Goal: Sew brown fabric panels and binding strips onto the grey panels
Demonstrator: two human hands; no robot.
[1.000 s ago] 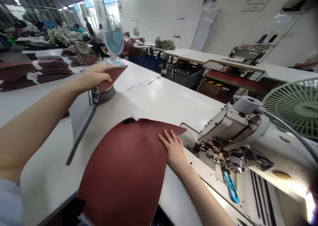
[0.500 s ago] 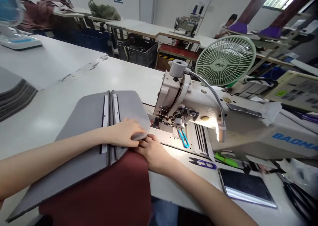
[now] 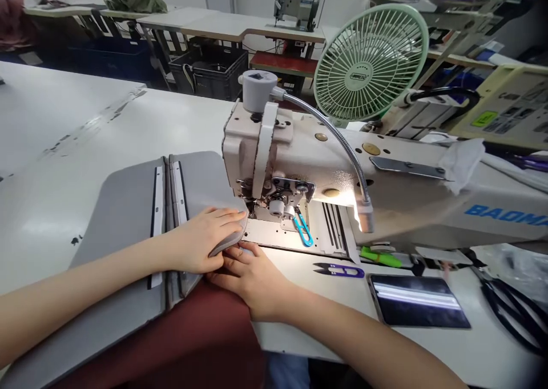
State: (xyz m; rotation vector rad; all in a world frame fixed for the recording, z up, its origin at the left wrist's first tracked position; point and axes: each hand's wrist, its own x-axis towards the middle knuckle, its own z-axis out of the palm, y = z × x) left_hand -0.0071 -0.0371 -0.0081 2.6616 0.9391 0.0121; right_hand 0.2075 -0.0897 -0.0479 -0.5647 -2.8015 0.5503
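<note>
A grey padded fabric panel point(image 3: 124, 206) lies on the table, with two pale strips point(image 3: 158, 201) beside a dark seam down its middle. My left hand point(image 3: 205, 238) is closed on its right corner, fingers on top and thumb at the lower edge. Just below, my right hand point(image 3: 257, 283) holds the same edge, its thumb side partly hidden under my left hand. Dark red fabric point(image 3: 192, 332) hangs beneath the panel at the table's front. The panel's corner reaches the needle area of the sewing machine point(image 3: 252, 144), where the foot is hard to make out.
Blue thread snips point(image 3: 303, 229) lie on the machine bed, purple snips point(image 3: 340, 270) in front. Further right are a phone point(image 3: 419, 300), a green tool point(image 3: 381, 258) and black-handled scissors point(image 3: 514, 309). A lit lamp point(image 3: 363, 215) hangs by the machine arm; a green fan point(image 3: 370, 64) stands behind.
The view has shifted, so the machine sits further left and higher. The panel's corner is closer to the needle area, and both hands remain on its edge. My left fingers lie flatter over the corner.
</note>
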